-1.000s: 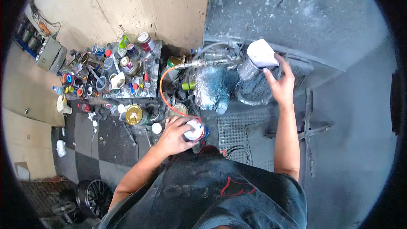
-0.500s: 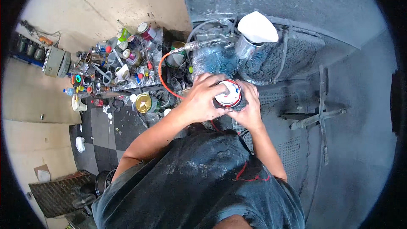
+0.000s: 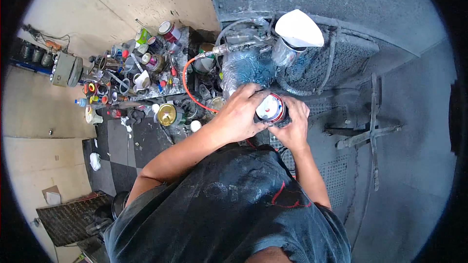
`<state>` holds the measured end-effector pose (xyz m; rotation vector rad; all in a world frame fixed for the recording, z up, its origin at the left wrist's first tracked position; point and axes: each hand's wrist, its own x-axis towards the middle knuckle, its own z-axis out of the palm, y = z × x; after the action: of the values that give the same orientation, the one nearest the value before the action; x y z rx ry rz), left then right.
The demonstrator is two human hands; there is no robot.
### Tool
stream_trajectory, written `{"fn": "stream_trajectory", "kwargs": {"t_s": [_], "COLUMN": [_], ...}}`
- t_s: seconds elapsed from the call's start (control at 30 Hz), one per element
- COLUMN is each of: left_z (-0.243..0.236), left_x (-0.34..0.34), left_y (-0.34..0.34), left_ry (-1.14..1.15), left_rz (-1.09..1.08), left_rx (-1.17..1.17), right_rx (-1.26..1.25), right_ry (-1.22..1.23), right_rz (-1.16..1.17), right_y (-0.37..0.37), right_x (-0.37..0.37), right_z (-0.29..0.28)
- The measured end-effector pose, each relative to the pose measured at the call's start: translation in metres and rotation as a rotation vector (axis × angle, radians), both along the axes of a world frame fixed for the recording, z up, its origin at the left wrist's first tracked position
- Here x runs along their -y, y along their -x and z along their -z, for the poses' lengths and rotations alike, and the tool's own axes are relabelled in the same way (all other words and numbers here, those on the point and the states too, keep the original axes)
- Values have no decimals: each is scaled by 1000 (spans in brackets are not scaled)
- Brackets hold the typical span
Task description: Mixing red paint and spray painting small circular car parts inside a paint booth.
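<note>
Between my two hands is a small round paint can with a white top marked in red and blue. My left hand grips it from the left, and my right hand has its fingers bent round the right side. The can tilts, so part of its red and dark side shows. Just beyond my hands stands a grey metal cup with a white paper cone strainer in its mouth. Left of the cup lies a metal air fitting joined to an orange hose. Some fingertips behind the can are hidden.
A cluttered bench at the left carries several cans, cups and bottles. Below it, a gold-lidded can and a white cup stand low down. A cross-shaped metal stand is at the right, beside a grey-coated wall.
Both hands have shifted slightly right with the can. The can has tipped, showing more of its side, and my right hand's fingers have spread a little further round it.
</note>
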<state>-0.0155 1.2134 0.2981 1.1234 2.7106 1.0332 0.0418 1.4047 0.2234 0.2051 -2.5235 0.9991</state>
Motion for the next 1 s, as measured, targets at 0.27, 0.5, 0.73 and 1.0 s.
{"fn": "stream_trajectory", "kwargs": {"t_s": [0.27, 0.5, 0.73, 1.0], "left_z": [4, 7, 9, 36], "left_x": [7, 11, 21, 66], "left_y": [1, -6, -9, -15], "left_ry": [24, 14, -273, -293], "left_rz": [-78, -138, -339, -496], "left_rx": [129, 144, 104, 341], "right_rx": [-45, 3, -12, -270], "right_ry": [-74, -61, 112, -89], "right_rz": [-9, -36, 106, 241], "right_y": [3, -2, 6, 39], "right_x": [12, 20, 12, -58], "right_z": [8, 17, 8, -55]}}
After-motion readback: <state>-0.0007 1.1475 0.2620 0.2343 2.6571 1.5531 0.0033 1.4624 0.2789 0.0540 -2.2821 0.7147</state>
